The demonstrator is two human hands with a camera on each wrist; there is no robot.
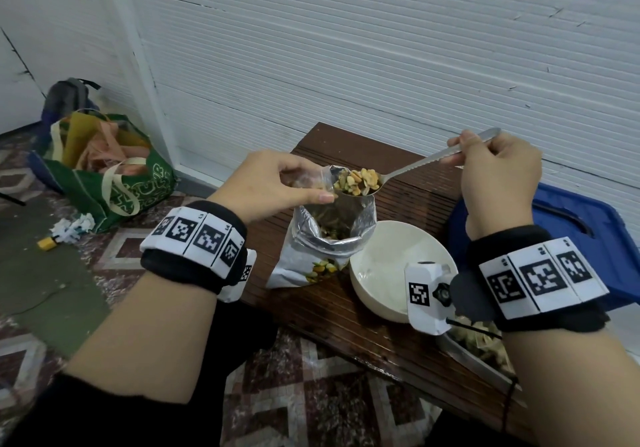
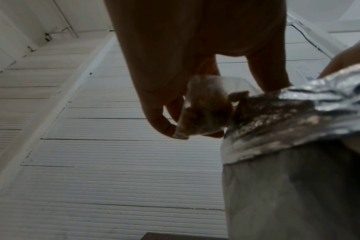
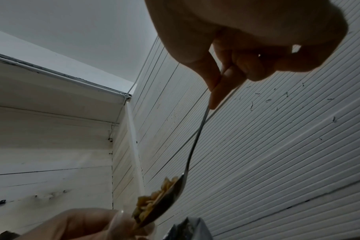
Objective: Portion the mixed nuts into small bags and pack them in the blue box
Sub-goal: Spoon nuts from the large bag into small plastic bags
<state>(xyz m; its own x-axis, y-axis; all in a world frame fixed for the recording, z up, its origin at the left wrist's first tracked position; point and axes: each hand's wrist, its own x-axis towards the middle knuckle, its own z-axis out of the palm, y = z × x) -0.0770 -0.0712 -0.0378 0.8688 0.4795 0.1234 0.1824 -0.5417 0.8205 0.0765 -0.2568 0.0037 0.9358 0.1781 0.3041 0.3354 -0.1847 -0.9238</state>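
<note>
Filling step. Your left hand [image 1: 273, 183] pinches a small clear bag [image 2: 203, 107] open above the foil nut pouch [image 1: 329, 239]. Your right hand [image 1: 498, 169] grips a spoon [image 1: 408, 169] heaped with mixed nuts [image 1: 360, 180] at the bag's mouth. The blue box [image 1: 581, 225] sits at the right of the surface. Next, likely: tip slowly, keeping the mouth wide.
</note>
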